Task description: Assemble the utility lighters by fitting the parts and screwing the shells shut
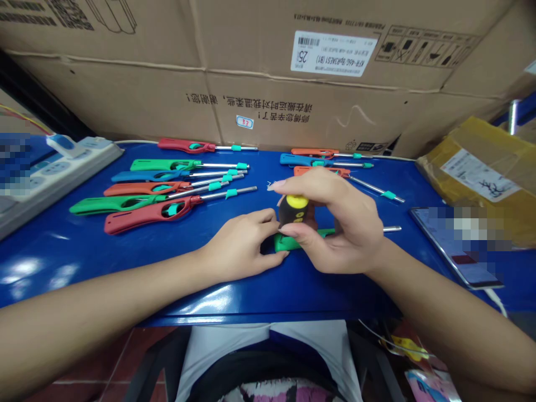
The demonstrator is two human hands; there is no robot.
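Note:
My right hand [345,220] grips the black and yellow handle of a stubby screwdriver [293,211], which stands upright over a green gas lighter [286,242]. The screwdriver's tip is hidden from view. My left hand [243,245] is closed on the handle end of that green lighter, thumb at the near side, holding it against the blue table. The lighter's metal tube sticks out to the right past my right hand. Just behind my right hand lies an orange lighter [304,171], partly covered by the fingers.
Several coloured lighters, among them a red one [148,216], lie at the left on the blue table [251,296]. A power strip [62,167] stands far left. At right are a phone [448,245] and a taped package [498,167]. A large carton [146,72] walls off the back.

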